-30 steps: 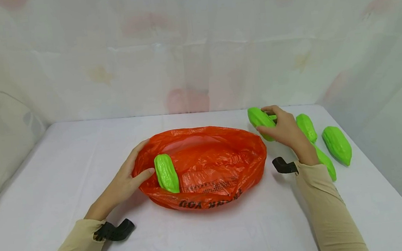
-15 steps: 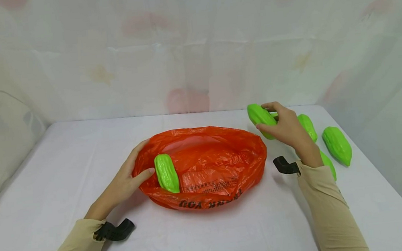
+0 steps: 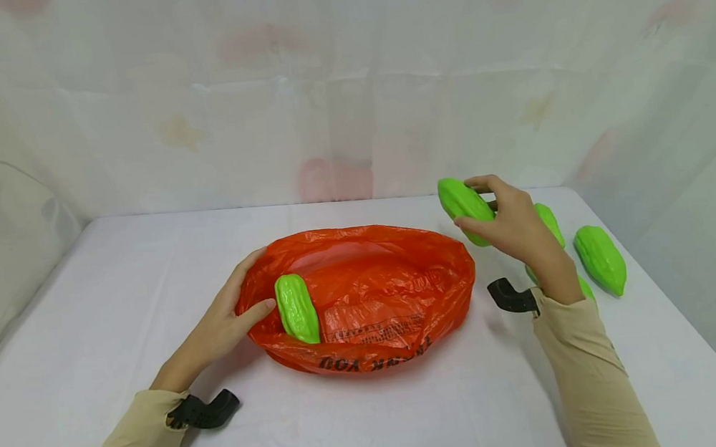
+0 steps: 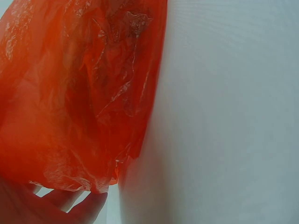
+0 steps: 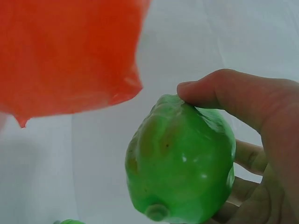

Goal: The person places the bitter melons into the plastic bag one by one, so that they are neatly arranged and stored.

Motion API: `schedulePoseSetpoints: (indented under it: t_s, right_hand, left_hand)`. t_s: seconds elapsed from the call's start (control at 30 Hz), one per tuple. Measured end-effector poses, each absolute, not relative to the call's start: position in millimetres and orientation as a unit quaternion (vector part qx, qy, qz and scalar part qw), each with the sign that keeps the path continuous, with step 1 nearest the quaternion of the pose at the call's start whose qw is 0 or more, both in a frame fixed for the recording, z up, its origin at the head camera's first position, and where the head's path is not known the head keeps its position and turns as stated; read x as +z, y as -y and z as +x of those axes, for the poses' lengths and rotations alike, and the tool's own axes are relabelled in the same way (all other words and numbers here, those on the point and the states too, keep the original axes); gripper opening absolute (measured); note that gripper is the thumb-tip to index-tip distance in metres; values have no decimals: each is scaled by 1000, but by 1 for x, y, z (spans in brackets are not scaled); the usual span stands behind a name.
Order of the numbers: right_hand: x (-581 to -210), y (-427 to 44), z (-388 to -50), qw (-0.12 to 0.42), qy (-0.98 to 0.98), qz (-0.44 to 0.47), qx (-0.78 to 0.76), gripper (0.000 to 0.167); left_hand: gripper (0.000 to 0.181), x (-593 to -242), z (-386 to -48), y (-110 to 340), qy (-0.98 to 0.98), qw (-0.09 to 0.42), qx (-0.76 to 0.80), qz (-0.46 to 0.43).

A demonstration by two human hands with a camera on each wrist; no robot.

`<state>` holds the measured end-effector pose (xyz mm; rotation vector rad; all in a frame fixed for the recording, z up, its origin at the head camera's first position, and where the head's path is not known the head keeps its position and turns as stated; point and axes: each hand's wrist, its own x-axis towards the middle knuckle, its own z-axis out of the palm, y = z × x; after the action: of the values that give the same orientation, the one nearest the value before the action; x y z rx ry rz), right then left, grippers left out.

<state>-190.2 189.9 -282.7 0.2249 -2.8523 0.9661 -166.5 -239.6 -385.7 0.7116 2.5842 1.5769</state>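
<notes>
My right hand (image 3: 515, 226) grips a bright green bumpy fruit (image 3: 465, 207) above the back right of the table; in the right wrist view the thumb lies on the top of that fruit (image 5: 180, 163). A red plastic bag (image 3: 370, 287) lies mid-table with its mouth spread wide, and another green fruit (image 3: 297, 308) rests inside at its left. My left hand (image 3: 228, 322) holds the bag's left rim, thumb over the edge inside and fingers outside. In the left wrist view, fingers (image 4: 88, 207) show below the bag (image 4: 70, 102).
To the right on the white table (image 3: 365, 431) lies a green fruit (image 3: 601, 260). More green fruits, one of them at the back (image 3: 548, 222), are partly hidden by my right hand and forearm. A pale patterned curtain (image 3: 333, 96) stands behind the table.
My right hand has lifted its green fruit slightly upward, and the forearm has shifted a little right. The left hand, the bag and the fruit inside have not moved.
</notes>
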Motion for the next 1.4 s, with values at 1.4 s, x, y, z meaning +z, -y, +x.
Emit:
schedulePoseSetpoints:
  t_s: [1.4]
  right_hand:
    - [-281,-126,-169,99,916,145,360,58]
  left_hand:
    - [73,-387,-166,239,-832,17,506,227]
